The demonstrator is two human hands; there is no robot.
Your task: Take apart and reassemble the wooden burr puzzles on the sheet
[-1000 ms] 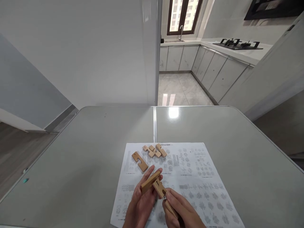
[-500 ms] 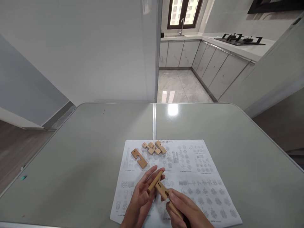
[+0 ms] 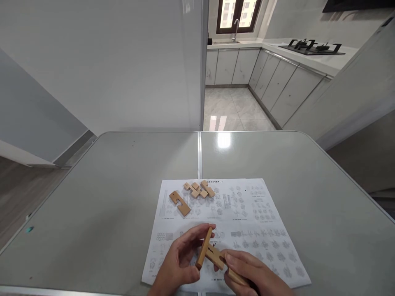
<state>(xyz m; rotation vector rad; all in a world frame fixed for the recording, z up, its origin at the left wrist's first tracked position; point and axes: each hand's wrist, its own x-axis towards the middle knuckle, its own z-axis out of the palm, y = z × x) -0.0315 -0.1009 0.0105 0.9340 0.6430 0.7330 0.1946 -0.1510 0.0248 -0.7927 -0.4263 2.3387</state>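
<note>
Between the thumb and fingertips of my left hand (image 3: 185, 259) a flat wooden puzzle piece (image 3: 204, 249) is held on edge. My right hand (image 3: 251, 269) grips a notched wooden puzzle piece (image 3: 215, 256) by its near end, and my fingers cover part of it. A dark wavy mark shows on its face. The far end of this notched piece meets the flat one; whether they interlock cannot be told. Both hands are over the printed sheet (image 3: 247, 224). Past my left hand, another flat notched wooden piece (image 3: 184, 209) lies on the sheet.
Several small wooden puzzle pieces (image 3: 195, 193) lie clustered at the sheet's far edge. The sheet carries printed diagrams and rests on a grey table (image 3: 101, 205) with a metal seam down its middle. A small green object (image 3: 29, 229) is near the table's left edge.
Both hands and the held pieces have shifted slightly right and nearer to me. My left hand has turned, its fingers bending around, and the flat piece now stands steeper in view.
</note>
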